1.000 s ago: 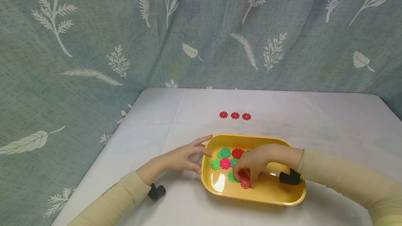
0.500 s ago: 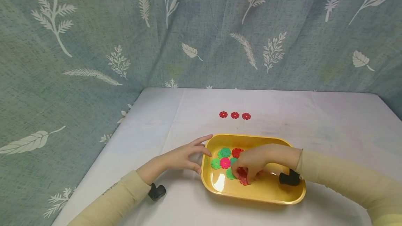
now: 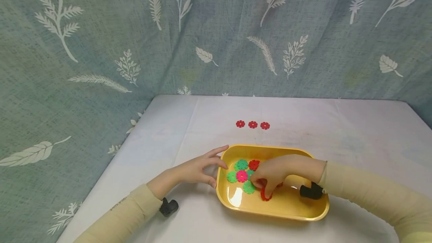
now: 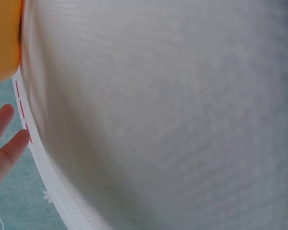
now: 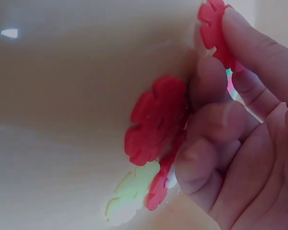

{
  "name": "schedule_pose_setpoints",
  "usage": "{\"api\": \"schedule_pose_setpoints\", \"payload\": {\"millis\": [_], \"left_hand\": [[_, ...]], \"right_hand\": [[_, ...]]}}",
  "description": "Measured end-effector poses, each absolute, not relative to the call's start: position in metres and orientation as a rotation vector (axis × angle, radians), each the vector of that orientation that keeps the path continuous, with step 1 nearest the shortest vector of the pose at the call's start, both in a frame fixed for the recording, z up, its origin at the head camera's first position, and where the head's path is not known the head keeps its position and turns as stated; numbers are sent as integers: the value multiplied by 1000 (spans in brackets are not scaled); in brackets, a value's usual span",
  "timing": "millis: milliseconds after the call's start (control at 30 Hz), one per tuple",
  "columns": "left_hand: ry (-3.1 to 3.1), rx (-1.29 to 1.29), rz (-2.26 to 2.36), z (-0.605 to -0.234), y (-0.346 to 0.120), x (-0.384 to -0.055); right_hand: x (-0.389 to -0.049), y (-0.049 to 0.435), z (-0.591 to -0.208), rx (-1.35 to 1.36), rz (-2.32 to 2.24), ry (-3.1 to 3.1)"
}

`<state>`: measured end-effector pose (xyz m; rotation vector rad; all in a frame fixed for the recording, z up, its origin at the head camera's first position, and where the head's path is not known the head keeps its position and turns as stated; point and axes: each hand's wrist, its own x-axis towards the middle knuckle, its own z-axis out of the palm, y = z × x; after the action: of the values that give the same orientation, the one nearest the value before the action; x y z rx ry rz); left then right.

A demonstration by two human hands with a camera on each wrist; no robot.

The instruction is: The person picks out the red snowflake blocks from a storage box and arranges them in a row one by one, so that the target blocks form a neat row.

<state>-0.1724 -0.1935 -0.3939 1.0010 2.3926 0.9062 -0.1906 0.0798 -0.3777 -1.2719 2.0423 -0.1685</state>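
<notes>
Inside the yellow tray [image 3: 287, 205], my right hand [image 3: 274, 171] pinches a red flower-shaped plastic disc [image 5: 212, 29] between thumb and fingers. Its other fingers are curled beside more red discs [image 5: 158, 120] and a pale green disc [image 5: 129, 194] on the tray floor. My left hand [image 3: 199, 167] rests at the tray's left end with fingers spread, fingertips right at the rim. Green discs [image 3: 249, 187], a pink disc [image 3: 242, 176] and another red disc [image 3: 254, 165] lie left of my right hand. Part of the pile is hidden beneath that hand.
Three red discs [image 3: 252, 124] lie in a row on the white tablecloth [image 3: 189, 130] beyond the tray. A grey-green leaf-patterned curtain [image 3: 216, 48] hangs behind the table and along its left side. Black wrist cameras [image 3: 168, 207] sit under both sleeves.
My right hand has stayed in the tray, its thumb and fingers shifting slightly over the red discs. The red disc at its fingertips has shifted and tilted. My left hand has not moved.
</notes>
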Motion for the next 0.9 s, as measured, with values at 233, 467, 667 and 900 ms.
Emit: {"api": "schedule_pose_setpoints", "payload": {"millis": [233, 467, 667, 900], "left_hand": [[2394, 996, 906, -394, -194, -172], [2398, 999, 905, -393, -194, -172], [2398, 996, 906, -393, -194, -171], [2402, 1008, 895, -392, -193, -171]], "right_hand": [[-193, 82, -376, -1278, -271, 2010], [-197, 86, -372, -1201, -400, 1974], [-199, 92, -365, -1198, -521, 1975], [-202, 100, -355, -1118, -704, 1973]]}}
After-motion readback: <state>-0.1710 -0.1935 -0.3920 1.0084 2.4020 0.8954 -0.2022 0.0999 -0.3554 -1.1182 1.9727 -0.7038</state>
